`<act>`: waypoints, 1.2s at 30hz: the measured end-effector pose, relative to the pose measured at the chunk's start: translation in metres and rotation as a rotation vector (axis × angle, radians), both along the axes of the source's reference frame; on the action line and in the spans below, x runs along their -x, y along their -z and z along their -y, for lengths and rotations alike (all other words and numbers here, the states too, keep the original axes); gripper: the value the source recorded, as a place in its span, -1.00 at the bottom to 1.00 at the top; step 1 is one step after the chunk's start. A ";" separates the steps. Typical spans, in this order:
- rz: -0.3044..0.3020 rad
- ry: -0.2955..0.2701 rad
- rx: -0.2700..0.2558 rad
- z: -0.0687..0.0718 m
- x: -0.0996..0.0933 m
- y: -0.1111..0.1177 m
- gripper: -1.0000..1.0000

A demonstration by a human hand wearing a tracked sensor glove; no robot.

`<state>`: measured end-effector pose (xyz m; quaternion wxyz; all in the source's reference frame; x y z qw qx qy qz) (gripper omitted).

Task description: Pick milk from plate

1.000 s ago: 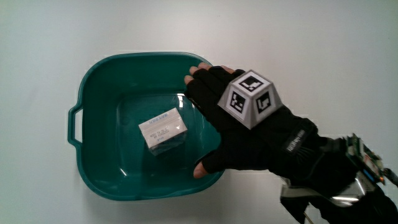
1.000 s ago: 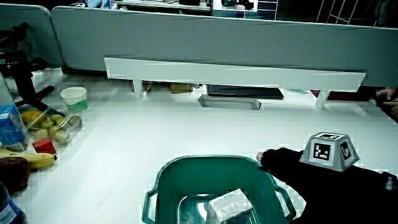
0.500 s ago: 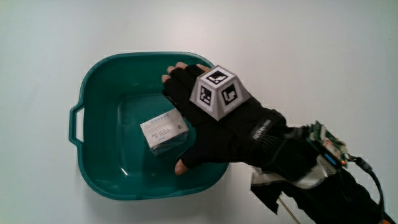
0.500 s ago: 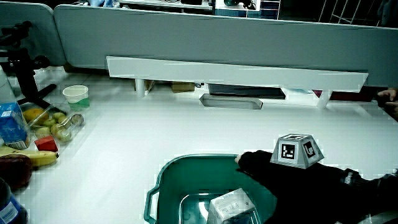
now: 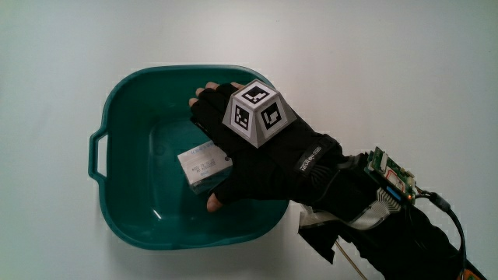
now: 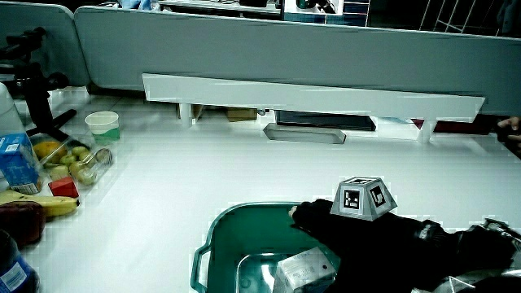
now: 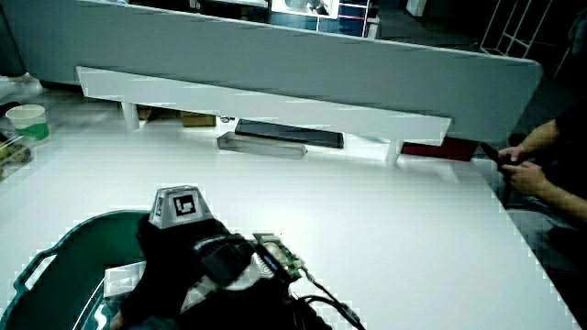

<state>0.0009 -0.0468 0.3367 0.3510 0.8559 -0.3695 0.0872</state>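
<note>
While the black-gloved hand (image 5: 249, 159) hovers inside the teal plastic basin (image 5: 124, 210) on the white counter (image 5: 405, 70), its fingers (image 5: 204, 99) are spread, holding nothing. The small pale milk carton (image 5: 201, 163) lies on the basin floor, partly beneath the palm. Recommended: lower squarely, close across opposite carton faces, lift straight clear of the rim.

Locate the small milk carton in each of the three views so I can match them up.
Main view: the milk carton lies in the green basin, partly under the hand.
Side view: carton in the basin, beside the hand.
Side view: only a pale corner shows by the hand.
Shared landmark: the patterned cube on the glove.
</note>
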 end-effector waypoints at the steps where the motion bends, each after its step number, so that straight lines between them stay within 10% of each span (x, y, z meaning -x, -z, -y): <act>1: -0.001 -0.003 -0.008 0.000 0.000 0.000 0.14; 36: 0.101 0.052 -0.096 -0.007 0.007 0.002 1.00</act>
